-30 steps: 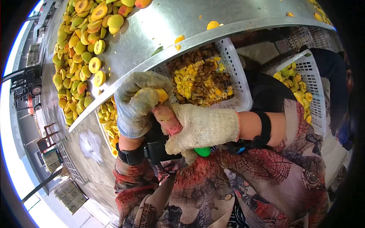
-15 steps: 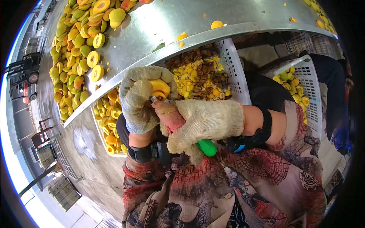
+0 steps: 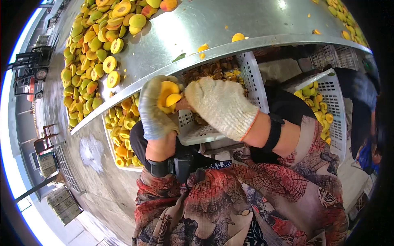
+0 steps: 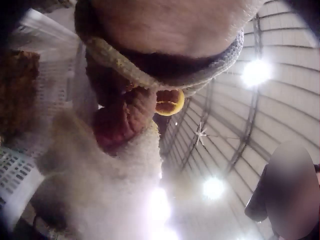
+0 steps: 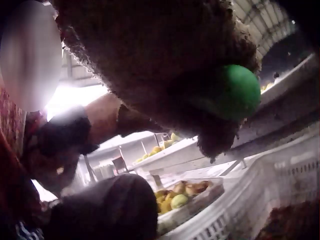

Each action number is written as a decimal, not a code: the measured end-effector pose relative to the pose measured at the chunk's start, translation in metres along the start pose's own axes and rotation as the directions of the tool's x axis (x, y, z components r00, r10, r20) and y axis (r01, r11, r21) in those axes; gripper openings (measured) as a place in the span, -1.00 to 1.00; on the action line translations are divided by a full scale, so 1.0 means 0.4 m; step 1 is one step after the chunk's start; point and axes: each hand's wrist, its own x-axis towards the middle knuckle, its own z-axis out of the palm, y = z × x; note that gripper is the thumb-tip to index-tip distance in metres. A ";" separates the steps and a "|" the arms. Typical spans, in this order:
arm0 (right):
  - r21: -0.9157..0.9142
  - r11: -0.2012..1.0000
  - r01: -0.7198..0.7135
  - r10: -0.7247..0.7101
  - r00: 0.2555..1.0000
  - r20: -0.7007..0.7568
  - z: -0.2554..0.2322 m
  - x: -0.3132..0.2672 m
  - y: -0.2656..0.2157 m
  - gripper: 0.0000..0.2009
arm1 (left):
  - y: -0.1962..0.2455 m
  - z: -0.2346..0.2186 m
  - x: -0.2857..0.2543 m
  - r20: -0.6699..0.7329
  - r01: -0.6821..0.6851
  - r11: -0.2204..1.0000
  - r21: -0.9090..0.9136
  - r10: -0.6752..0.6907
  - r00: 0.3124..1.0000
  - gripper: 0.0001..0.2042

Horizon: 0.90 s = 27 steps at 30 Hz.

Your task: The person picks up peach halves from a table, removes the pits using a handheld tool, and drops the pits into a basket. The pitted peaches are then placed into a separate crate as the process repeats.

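Note:
In the head view, my gloved left hand (image 3: 154, 110) holds a yellow peach half (image 3: 167, 89), its cut side facing up. A smaller yellow piece (image 3: 173, 99) lies at the lower edge of that half. My right hand (image 3: 221, 107), in a knitted glove, comes in from the right with its fingertips close to the fruit. It grips a green-handled tool, whose rounded handle end (image 5: 239, 92) sticks out of the fist in the right wrist view. The working end is hidden. The peach half (image 4: 170, 102) also appears beyond the glove cuff in the left wrist view.
Below the hands stands a white crate (image 3: 255, 80) with brown and yellow scraps. Another crate (image 3: 123, 167) at left holds peach halves, as does one (image 3: 334, 106) at right. The metal table (image 3: 230, 20) carries a heap of halved peaches (image 3: 92, 53); its raised edge runs just beyond my hands.
My right hand has rolled over and lifted, so the back of its glove faces up and the green handle is out of the head view. The peach half's cut side shows more fully.

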 end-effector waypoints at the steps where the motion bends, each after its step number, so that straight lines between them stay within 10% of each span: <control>1: -0.038 0.999 -0.022 0.021 0.999 -0.029 -0.004 0.001 0.007 -0.84 | 0.009 -0.012 0.008 0.031 0.047 0.984 -0.171 -0.042 0.999 -0.72; 8: 0.022 0.997 -0.079 0.073 0.973 0.218 0.024 -0.010 0.027 -0.87 | 0.100 -0.103 -0.014 -0.041 -0.075 0.958 -0.277 0.066 0.997 -0.69; 12: -0.011 0.997 -0.073 0.073 0.962 0.264 0.004 0.003 0.026 -0.88 | 0.154 -0.274 -0.031 -0.336 -0.338 0.906 0.253 0.410 0.848 -0.79; 13: 0.012 0.996 -0.093 0.086 0.955 0.285 0.013 0.003 0.037 -0.89 | 0.183 -0.344 -0.026 -0.398 -0.147 0.827 0.543 0.408 0.822 -0.75; 14: 0.012 0.996 -0.089 0.082 0.958 0.274 0.005 0.009 0.033 -0.89 | 0.206 -0.440 -0.016 -0.307 0.056 0.465 0.884 0.485 0.819 -0.66; 16: 0.034 0.994 -0.104 0.085 0.934 0.346 -0.012 0.006 0.022 -0.89 | 0.222 -0.537 0.007 -0.212 0.156 0.144 0.977 0.625 0.751 -0.57; 19: 0.061 0.996 -0.063 0.040 0.948 0.317 0.013 -0.009 0.017 -0.86 | 0.275 -0.451 0.102 -0.235 0.076 0.312 0.947 0.514 0.825 -0.52; 26: 0.192 0.974 -0.122 0.042 0.925 0.377 0.000 0.007 0.017 -0.78 | 0.257 -0.446 0.435 -0.167 0.217 -0.241 0.946 0.212 0.963 -0.42; 27: 0.218 0.971 -0.102 0.017 0.932 0.363 0.002 0.006 0.018 -0.78 | 0.244 -0.456 0.456 -0.193 0.205 -0.095 0.974 0.121 0.974 -0.47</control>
